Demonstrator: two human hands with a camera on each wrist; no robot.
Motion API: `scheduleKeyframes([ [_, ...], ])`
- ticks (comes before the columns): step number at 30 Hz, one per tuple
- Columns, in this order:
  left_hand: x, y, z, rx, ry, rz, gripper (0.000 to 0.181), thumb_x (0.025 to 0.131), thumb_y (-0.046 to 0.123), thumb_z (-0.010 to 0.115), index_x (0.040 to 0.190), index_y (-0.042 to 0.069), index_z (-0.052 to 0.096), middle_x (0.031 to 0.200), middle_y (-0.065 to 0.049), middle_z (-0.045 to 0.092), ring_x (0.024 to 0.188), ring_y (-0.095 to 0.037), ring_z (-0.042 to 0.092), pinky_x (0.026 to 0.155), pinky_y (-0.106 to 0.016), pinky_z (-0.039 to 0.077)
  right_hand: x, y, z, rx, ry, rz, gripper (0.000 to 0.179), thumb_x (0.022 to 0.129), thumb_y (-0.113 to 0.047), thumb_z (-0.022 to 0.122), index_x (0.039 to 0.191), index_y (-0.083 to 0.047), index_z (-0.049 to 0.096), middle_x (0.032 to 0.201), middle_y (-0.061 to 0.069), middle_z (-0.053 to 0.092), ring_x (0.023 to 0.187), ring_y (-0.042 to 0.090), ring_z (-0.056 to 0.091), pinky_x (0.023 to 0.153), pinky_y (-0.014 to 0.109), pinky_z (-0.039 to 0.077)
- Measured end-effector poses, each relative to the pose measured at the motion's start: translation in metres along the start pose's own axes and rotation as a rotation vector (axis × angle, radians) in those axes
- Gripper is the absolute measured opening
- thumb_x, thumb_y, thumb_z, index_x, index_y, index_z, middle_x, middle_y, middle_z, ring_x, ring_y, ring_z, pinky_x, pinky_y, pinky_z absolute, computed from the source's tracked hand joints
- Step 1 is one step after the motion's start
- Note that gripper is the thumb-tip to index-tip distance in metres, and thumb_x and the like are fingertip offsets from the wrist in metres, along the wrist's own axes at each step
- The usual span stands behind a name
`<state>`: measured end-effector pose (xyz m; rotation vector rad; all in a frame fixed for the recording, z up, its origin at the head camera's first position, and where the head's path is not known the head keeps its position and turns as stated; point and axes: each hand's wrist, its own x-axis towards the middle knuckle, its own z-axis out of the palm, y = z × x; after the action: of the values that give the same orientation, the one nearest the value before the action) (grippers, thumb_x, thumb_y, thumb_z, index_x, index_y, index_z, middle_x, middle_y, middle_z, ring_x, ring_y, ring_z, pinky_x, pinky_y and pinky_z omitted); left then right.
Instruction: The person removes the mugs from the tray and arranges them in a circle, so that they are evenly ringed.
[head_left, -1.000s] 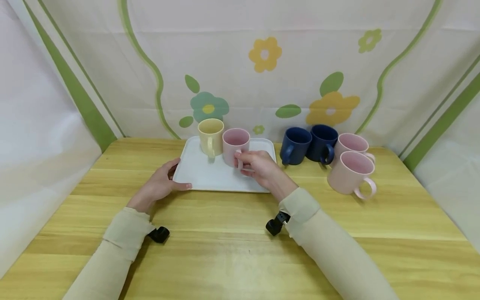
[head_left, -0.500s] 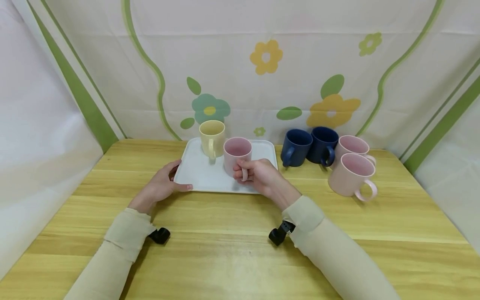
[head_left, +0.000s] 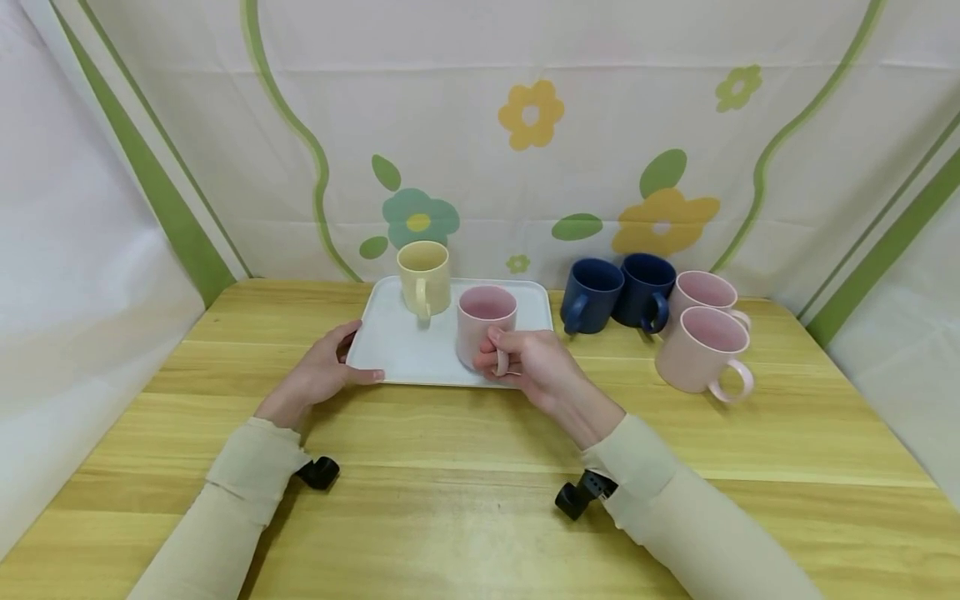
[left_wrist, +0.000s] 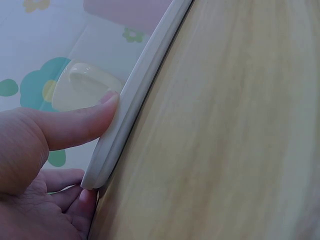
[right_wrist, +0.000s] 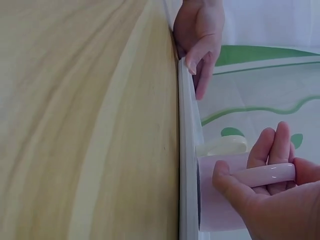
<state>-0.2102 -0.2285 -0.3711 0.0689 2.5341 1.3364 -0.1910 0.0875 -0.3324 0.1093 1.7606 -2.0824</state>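
My right hand (head_left: 536, 362) grips the handle of a pink mug (head_left: 480, 325) at the front right part of a white tray (head_left: 405, 354). Fingers pass through the handle (right_wrist: 265, 174) in the right wrist view. The mug is upright and close to the tray's surface; I cannot tell whether its base touches. With the thumb along the front rim and fingers round the left side, my left hand (head_left: 322, 367) holds the tray's front left corner. A pale yellow mug (head_left: 424, 279) stands at the back of the tray, handle toward me.
Right of the tray stand two dark blue mugs (head_left: 592, 296) side by side. Two more pink mugs (head_left: 693, 354) are close together beyond them, one in front of the other. A patterned curtain (head_left: 450, 125) rises behind the wooden table (head_left: 435, 483).
The pink mug has moved toward me and slightly right, away from the yellow mug, in my right hand's grip. My left hand and the tray have stayed put.
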Motion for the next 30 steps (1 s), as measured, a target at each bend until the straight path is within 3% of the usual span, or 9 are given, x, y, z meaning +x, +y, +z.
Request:
scheduleKeyframes([
  [5,0.0,0.0,0.0,0.0,0.001,0.002,0.107,0.083,0.026,0.081,0.159,0.005,0.009,0.163,-0.02,0.02,0.145,-0.04,0.027,0.118,-0.054,0.026,-0.015,-0.004,-0.003,-0.043,0.032,-0.044,0.033,0.1,-0.024,0.057,0.11,0.007,0.065,0.083,0.005,0.074,0.085,0.018,0.072,0.094,0.04,0.055],
  [11,-0.001,0.002,0.0,0.002,0.001,0.001,0.106,0.083,0.026,0.08,0.159,0.006,0.009,0.162,-0.02,0.021,0.144,-0.039,0.029,0.118,-0.054,0.027,-0.028,-0.008,-0.01,-0.004,0.084,-0.045,0.033,0.1,-0.022,0.058,0.111,0.008,0.063,0.083,0.006,0.073,0.084,0.018,0.073,0.091,0.038,0.057],
  [18,-0.001,0.002,0.001,-0.004,-0.006,0.005,0.107,0.083,0.026,0.081,0.159,0.005,0.009,0.162,-0.021,0.02,0.144,-0.04,0.028,0.118,-0.054,0.027,-0.043,-0.006,-0.026,0.057,0.047,-0.059,0.029,0.1,-0.02,0.059,0.108,0.007,0.062,0.081,0.004,0.072,0.081,0.017,0.072,0.093,0.041,0.056],
  [30,0.002,0.0,0.0,-0.005,0.003,-0.002,0.107,0.082,0.027,0.082,0.159,0.006,0.01,0.163,-0.02,0.02,0.145,-0.039,0.028,0.118,-0.053,0.026,-0.07,-0.005,-0.066,0.041,0.016,-0.112,0.022,0.099,-0.021,0.061,0.097,-0.001,0.069,0.08,0.003,0.072,0.081,0.016,0.072,0.09,0.037,0.057],
])
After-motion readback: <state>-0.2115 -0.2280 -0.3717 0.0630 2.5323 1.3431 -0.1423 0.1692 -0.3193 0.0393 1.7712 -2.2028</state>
